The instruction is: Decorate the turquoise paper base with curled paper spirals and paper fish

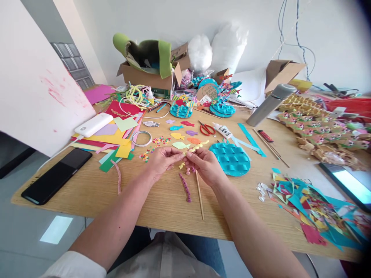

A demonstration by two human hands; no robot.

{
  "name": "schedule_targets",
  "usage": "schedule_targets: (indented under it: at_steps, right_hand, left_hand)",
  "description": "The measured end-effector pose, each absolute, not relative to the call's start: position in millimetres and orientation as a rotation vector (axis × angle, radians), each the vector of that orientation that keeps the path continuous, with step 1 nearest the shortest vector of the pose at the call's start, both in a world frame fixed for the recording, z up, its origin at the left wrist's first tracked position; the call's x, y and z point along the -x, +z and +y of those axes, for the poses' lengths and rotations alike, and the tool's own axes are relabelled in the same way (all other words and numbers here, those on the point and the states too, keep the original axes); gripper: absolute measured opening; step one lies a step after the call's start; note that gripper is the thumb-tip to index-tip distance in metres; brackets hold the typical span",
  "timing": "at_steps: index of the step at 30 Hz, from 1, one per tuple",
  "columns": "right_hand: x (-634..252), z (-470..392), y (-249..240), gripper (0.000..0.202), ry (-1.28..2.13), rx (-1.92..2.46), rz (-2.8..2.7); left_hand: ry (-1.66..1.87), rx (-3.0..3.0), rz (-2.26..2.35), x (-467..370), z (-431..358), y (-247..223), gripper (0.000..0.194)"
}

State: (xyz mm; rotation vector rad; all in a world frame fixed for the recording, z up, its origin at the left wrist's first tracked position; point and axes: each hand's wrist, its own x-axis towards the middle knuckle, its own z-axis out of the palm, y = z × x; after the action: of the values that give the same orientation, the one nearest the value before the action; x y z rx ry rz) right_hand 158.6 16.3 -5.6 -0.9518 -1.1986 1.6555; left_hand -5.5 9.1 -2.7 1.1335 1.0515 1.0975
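A twisted pale yellow strip (200, 145) is pinched between my left hand (165, 160) and my right hand (204, 164), which nearly touch. Its free end sticks out to the upper right. Under the hands lie small pink and yellow twisted pieces; a purple twisted strip (184, 187) and a thin wooden stick (199, 197) lie closer to the table's front edge. Just beyond the hands are paper fish, among them a pale green one (181, 145) and an orange one (194, 141). Right of my right hand sits a blue woven paper oval (230, 158).
Red scissors (206, 129), a glue bottle (223, 130) and a grey flask (271, 105) stand or lie beyond the hands. A black phone (57, 176) and coloured paper (116, 135) are left; paper scraps (315, 208) are right. Boxes line the wall.
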Motion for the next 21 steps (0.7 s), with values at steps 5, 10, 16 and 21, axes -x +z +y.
schedule_targets:
  at_steps: [5, 10, 16, 21]
  right_hand:
    - [-158, 15, -2, 0.038, 1.572, 0.964, -1.259]
    - [-158, 14, 3, 0.041, 1.503, 0.977, -1.374]
    - [-162, 12, 9, 0.038, 1.464, 0.920, -1.576]
    - [-163, 13, 8, 0.039, 1.474, 0.897, -1.598]
  left_hand:
    - [1.194, -1.415, 1.107, 4, 8, -1, 0.016]
    - [1.215, -1.508, 1.120, 6, 7, 1, 0.012]
    - [1.013, -1.342, 1.031, 13, 8, 3, 0.022]
    - [0.986, -1.271, 0.992, 14, 8, 4, 0.028]
